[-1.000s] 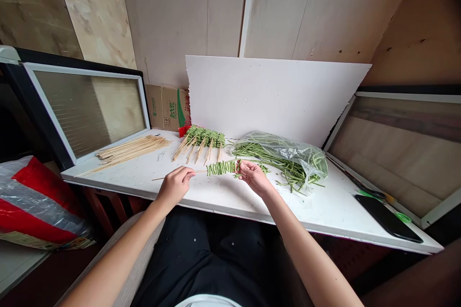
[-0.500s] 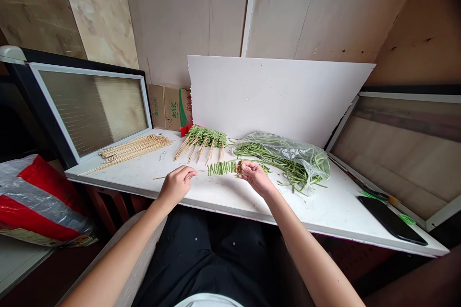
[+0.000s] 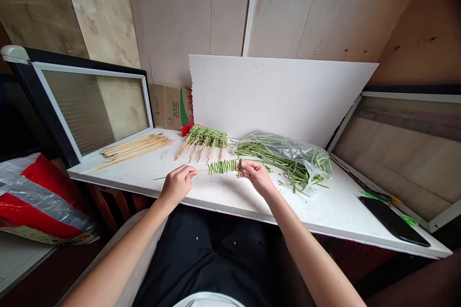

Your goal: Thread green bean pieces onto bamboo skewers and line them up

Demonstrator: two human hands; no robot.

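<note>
My left hand [image 3: 178, 183] is closed around the bare part of a bamboo skewer [image 3: 202, 170], whose end sticks out to the left past the fist. Short green long bean pieces [image 3: 222, 167] sit side by side across the skewer, over the table. At the skewer's right end, my right hand [image 3: 256, 175] pinches a long bean between thumb and fingers; the fingers partly hide it. Finished bean skewers [image 3: 207, 136] lie stacked just behind, their sticks pointing forward. Whole long beans [image 3: 266, 152] spill from a clear plastic bag [image 3: 293, 146] behind my right hand.
Loose bamboo skewers [image 3: 139, 147] lie at the left of the white table [image 3: 216, 196]. A black phone [image 3: 392, 220] and scissors [image 3: 374, 194] are at the right edge. A cardboard box [image 3: 169, 105] and a white board [image 3: 273, 96] stand at the back, with framed panels at both sides.
The view has shifted very slightly. Both hands keep the same holds and almost the same places; the row of bean pieces looks the same.
</note>
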